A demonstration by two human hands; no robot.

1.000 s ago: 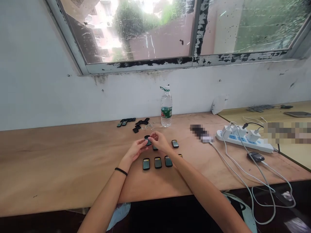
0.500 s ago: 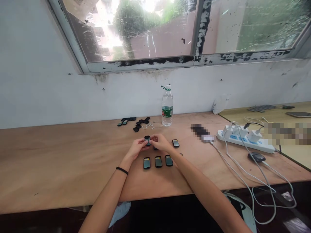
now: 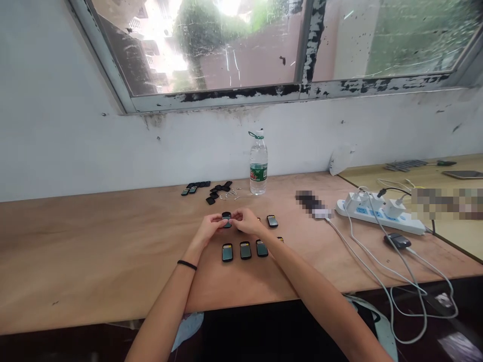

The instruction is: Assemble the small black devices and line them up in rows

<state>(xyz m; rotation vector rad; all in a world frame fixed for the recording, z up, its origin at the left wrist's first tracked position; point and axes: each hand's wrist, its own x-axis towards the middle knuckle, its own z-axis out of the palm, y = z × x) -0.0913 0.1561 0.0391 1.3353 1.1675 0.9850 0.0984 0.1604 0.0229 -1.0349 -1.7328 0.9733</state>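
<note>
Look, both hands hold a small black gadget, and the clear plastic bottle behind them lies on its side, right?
No: in the head view the clear plastic bottle stands upright. The left hand and right hand do hold the small black gadget, with the bottle behind them.

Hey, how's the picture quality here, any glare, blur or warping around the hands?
Head view: daylight in the window blows out white at the top; the bench is evenly lit, shadows soft; the left hand and right hand holding the small black device look sharp, its detail too small to read; the sill and bench edge bow slightly; two patches flanking the power strip are pixelated.
</note>
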